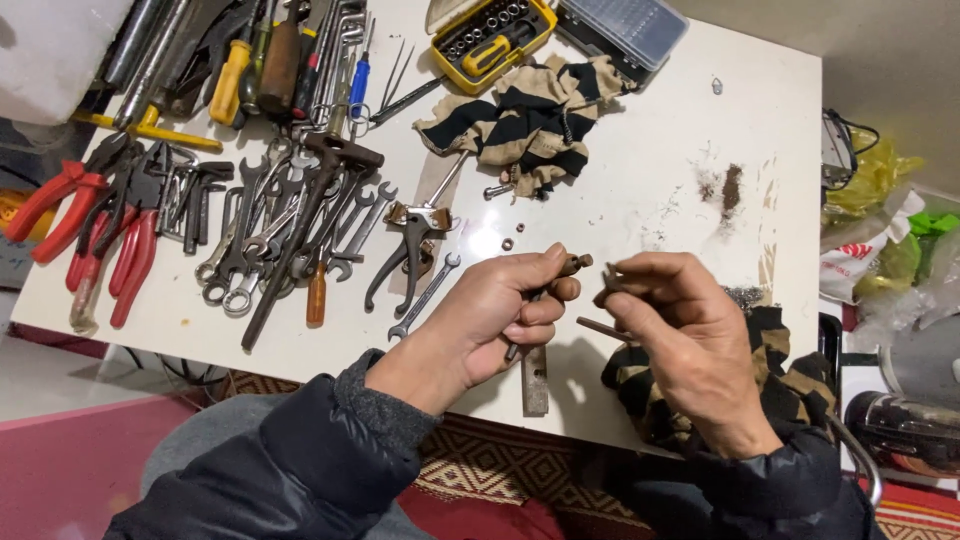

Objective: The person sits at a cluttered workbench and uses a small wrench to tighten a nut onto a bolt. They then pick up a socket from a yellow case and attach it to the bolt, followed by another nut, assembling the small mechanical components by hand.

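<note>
My left hand [500, 315] grips a small dark metal tool with a rusty brown tip [574, 265] that sticks out past the thumb; its lower end hangs down toward a flat metal bar [534, 378] on the white table [640, 190]. My right hand [680, 325] pinches a tiny dark metal part [610, 272] between thumb and forefinger, close to that tip. A thin rusty rod [600, 328] shows just under the right-hand fingers.
Wrenches [270, 235], red-handled pliers [95, 225] and screwdrivers [270, 60] crowd the table's left. A striped rag [530, 115] and a yellow socket case [490, 35] lie at the back. Another striped cloth [790, 385] lies under my right wrist. Plastic bags [880, 230] sit at right.
</note>
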